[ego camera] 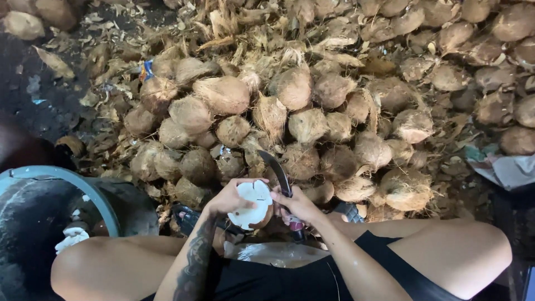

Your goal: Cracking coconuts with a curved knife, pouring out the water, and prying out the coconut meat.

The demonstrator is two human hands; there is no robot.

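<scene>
My left hand (227, 198) cups a peeled white coconut (253, 203) with a strip of brown shell left along its lower side, held between my knees. My right hand (298, 205) grips the handle of a dark curved knife (277, 170). The blade points up and away from me, just right of the coconut. Both hands are close together and touch around the coconut. My forearms come up from the bottom of the view, the left one tattooed.
A big pile of brown husked coconuts (312, 111) fills the ground ahead, with loose husk fibres strewn about. A dark tub with a blue rim (61, 178) stands at lower left, holding white coconut pieces (71, 238). Crumpled paper (510, 167) lies at right.
</scene>
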